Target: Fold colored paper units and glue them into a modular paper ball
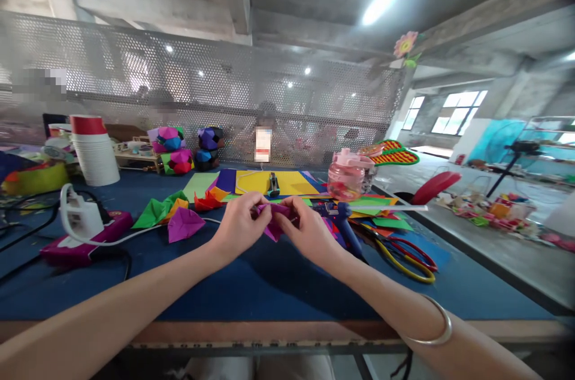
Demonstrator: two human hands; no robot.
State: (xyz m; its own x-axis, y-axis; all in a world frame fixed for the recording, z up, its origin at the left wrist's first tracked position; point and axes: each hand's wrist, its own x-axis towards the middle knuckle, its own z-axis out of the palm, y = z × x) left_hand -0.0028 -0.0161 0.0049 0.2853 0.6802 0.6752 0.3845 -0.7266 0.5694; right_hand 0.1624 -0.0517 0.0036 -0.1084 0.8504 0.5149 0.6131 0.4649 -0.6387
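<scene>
A small folded purple paper piece (275, 229) is held between both hands above the blue table mat (269, 290). My left hand (242, 221) pinches its left side between thumb and fingers. On the right side, my right hand (309, 230) grips it the same way; the fingers cover much of the paper. Left of my hands lie another folded purple piece (185, 224), green folded paper (157, 211) and orange-red folded paper (210, 198). Just right of my right hand is a blue glue gun (348, 227) with a long white stick.
Scissors (411, 260) with red and yellow handles lie at the right. A pink jar (345, 176) and a cutter (273, 184) on yellow sheets stand behind. At the left are a purple power strip (85, 239) with cables and stacked paper cups (94, 152).
</scene>
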